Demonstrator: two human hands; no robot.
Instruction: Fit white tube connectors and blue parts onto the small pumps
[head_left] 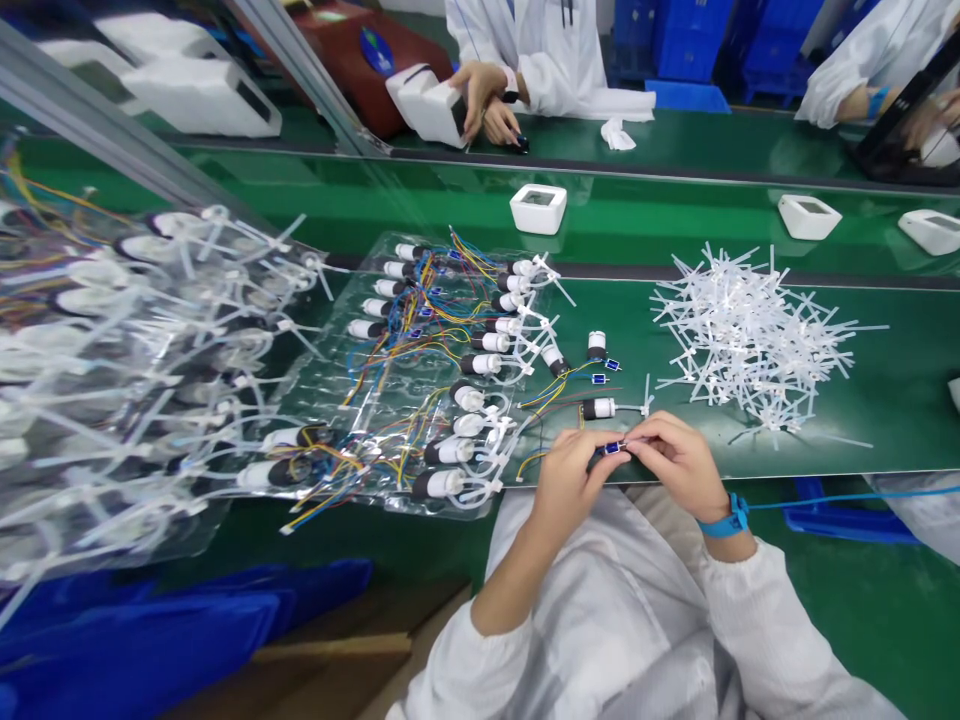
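Observation:
A small blue solenoid valve (613, 448) with metal ends is pinched at its left side by my left hand (574, 470). My right hand (679, 462) has thumb and fingers closed at the valve's right end; the exact contact is partly hidden by the fingers. Just beyond my hands lies a black-and-white mini pump (598, 408) with a clear tube and white cable tie (646, 398) at its right. Farther back are another pump (596, 345) standing upright, a tilted pump (553, 358) and two loose blue valves (599, 379). Coloured wires (559, 388) run beside them.
A clear plastic tray (390, 400) holds several wired pumps at left, beside a stacked heap of similar assemblies (112, 380). White cable ties (757, 335) are piled at right. White device housings (538, 208) sit on the green conveyor (660, 220); co-workers' hands (480, 100) are across it.

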